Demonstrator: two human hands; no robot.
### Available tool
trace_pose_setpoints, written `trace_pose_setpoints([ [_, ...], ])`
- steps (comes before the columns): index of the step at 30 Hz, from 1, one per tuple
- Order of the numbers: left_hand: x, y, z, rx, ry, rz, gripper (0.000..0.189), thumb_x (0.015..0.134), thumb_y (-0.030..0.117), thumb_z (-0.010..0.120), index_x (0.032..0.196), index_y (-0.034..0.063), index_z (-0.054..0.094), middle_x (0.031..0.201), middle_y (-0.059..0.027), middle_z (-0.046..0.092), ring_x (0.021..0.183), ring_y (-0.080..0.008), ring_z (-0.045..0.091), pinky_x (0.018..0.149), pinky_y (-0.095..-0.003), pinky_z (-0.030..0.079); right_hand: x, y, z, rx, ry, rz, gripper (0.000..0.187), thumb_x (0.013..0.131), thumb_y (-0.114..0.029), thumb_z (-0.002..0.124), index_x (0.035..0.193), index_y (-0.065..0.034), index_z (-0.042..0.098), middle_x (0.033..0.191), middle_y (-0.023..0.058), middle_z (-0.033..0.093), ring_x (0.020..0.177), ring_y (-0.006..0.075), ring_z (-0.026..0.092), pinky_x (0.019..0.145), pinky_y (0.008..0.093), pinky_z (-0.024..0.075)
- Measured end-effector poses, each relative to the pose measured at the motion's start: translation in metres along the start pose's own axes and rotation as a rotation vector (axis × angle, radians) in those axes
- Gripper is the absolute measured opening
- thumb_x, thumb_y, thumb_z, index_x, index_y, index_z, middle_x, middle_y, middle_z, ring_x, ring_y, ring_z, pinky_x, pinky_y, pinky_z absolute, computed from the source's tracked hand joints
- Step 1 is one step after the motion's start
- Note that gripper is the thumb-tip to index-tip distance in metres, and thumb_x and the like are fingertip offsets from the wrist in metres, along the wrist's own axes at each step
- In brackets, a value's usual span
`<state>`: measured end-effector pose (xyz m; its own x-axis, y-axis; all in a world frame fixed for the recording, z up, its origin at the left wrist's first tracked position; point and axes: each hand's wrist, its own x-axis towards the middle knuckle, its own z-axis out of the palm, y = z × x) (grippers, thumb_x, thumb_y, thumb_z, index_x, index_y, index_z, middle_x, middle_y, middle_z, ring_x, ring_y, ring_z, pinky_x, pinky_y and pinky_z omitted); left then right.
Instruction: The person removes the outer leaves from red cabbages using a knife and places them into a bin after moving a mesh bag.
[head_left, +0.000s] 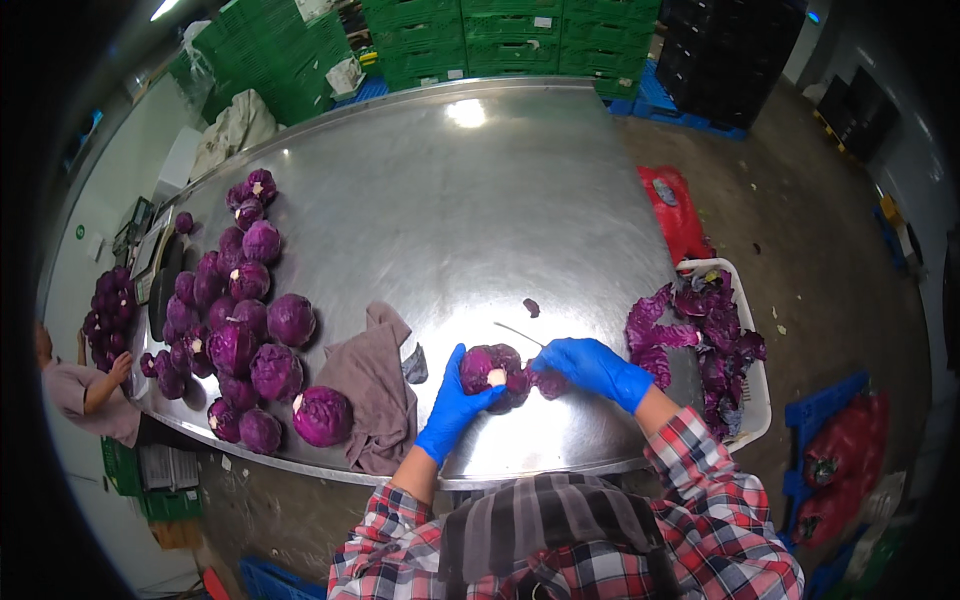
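Note:
My left hand, in a blue glove, cups a red cabbage from its left side, near the table's front edge. The cabbage's pale cut stem end faces up towards me, by my left thumb. To its right, my blue-gloved right hand grips a thin-bladed knife, whose blade points up and left beyond the cabbage. Its handle is hidden in my palm. Under the right fingers a purple cabbage leaf bulges out beside the head; whether it is still attached I cannot tell.
Many red cabbages lie on the steel table at left, beside a brown cloth. Loose leaves lie at the right edge, against a white basket of leaves. A person stands far left. Green crates stand behind.

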<state>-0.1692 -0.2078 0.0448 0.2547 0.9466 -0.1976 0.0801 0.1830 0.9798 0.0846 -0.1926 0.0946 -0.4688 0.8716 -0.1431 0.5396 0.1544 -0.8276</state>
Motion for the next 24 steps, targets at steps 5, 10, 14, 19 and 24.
trace_pose_setpoints([
  [5, 0.008, 0.006, -0.009, -0.084, -0.052, -0.078, 0.100, 0.071, 0.022, 0.080, 0.145, 0.0006, 0.015, 0.140, -0.0159, 0.037, 0.126, -0.0246, 0.041, 0.104, -0.0336, 0.036, -0.024, -0.013, 0.009, -0.262, -0.083, 0.178, 0.041, 0.094, -0.046, 0.037, 0.093, -0.0144, 0.063, 0.083, 0.0078, 0.066, 0.078, 0.0290, 0.063, 0.073, 0.0352, 0.0481],
  [10, 0.012, 0.007, -0.007, -0.010, -0.012, -0.084, 0.109, 0.070, 0.029, 0.080, 0.143, -0.0068, 0.007, 0.138, -0.0220, 0.037, 0.124, -0.0262, 0.044, 0.102, -0.0329, 0.038, -0.020, -0.014, 0.015, -0.309, 0.050, 0.154, 0.037, 0.095, -0.043, 0.037, 0.094, -0.0153, 0.061, 0.085, 0.0114, 0.066, 0.078, 0.0322, 0.063, 0.071, 0.0405, 0.0487],
  [14, 0.012, 0.015, 0.011, 0.255, -0.025, 0.047, 0.110, 0.067, 0.032, 0.082, 0.143, -0.0070, 0.012, 0.139, -0.0224, 0.035, 0.127, -0.0284, 0.041, 0.104, -0.0352, 0.036, -0.009, 0.049, -0.010, -0.266, 0.304, 0.325, 0.036, 0.096, -0.037, 0.039, 0.095, -0.0085, 0.062, 0.090, 0.0150, 0.067, 0.077, 0.0317, 0.064, 0.071, 0.0400, 0.0495],
  [19, 0.009, 0.009, -0.006, 0.068, -0.079, -0.016, 0.113, 0.066, 0.035, 0.083, 0.144, -0.0048, 0.010, 0.141, -0.0231, 0.032, 0.129, -0.0301, 0.038, 0.105, -0.0370, 0.035, -0.018, 0.001, -0.026, 0.119, 0.057, 0.204, 0.039, 0.089, -0.036, 0.059, 0.120, -0.0137, 0.059, 0.098, 0.0159, 0.066, 0.090, 0.0298, 0.065, 0.081, 0.0404, 0.0492],
  [24, 0.000, 0.022, -0.002, 0.131, -0.100, 0.098, 0.115, 0.064, 0.029, 0.085, 0.147, 0.0065, 0.009, 0.146, -0.0202, 0.025, 0.132, -0.0297, 0.034, 0.108, -0.0365, 0.031, 0.008, -0.049, 0.011, 0.044, -0.034, 0.242, 0.080, 0.081, -0.049, 0.064, 0.146, -0.0243, 0.024, 0.127, 0.0229, 0.051, 0.103, 0.0375, 0.059, 0.089, 0.0405, 0.0468],
])
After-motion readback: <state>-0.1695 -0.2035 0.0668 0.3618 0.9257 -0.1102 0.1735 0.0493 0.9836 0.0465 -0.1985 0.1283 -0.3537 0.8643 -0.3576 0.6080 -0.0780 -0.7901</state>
